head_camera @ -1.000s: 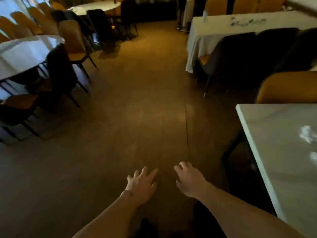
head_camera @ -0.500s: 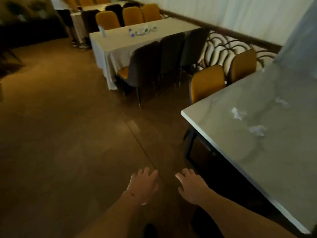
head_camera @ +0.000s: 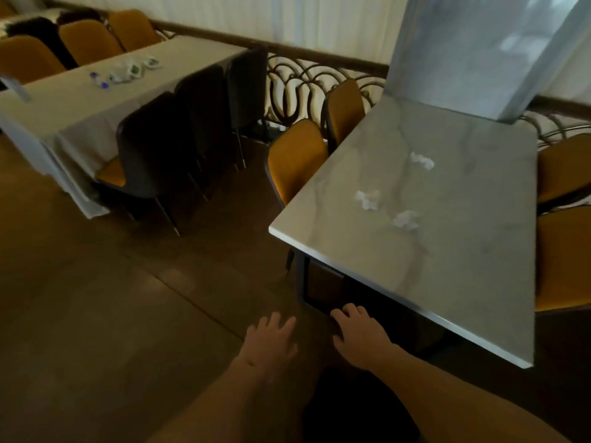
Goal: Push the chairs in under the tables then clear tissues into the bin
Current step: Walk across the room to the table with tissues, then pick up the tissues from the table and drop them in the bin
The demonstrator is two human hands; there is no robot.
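Note:
A marble-topped table (head_camera: 447, 273) fills the right side. Three crumpled white tissues lie on it: one far (head_camera: 422, 160), one in the middle (head_camera: 368, 199), one nearer (head_camera: 405, 219). Two yellow chairs (head_camera: 295, 161) stand pushed against the table's left side, and two more (head_camera: 563, 257) on its right side. My left hand (head_camera: 271, 342) and my right hand (head_camera: 359, 337) hover palm down over the floor just short of the table's near edge, fingers apart, holding nothing. No bin is in view.
A long table with a white cloth (head_camera: 96, 103) stands at the left, with dark chairs (head_camera: 153, 155) along its near side and small items on top. A grey pillar (head_camera: 473, 52) rises behind the marble table. A curled metal railing (head_camera: 297, 84) runs along the wall.
My view has swung to the right, bringing the marble table and its tissues to the centre right. Both hands keep the same spread pose, now closer to the table's edge.

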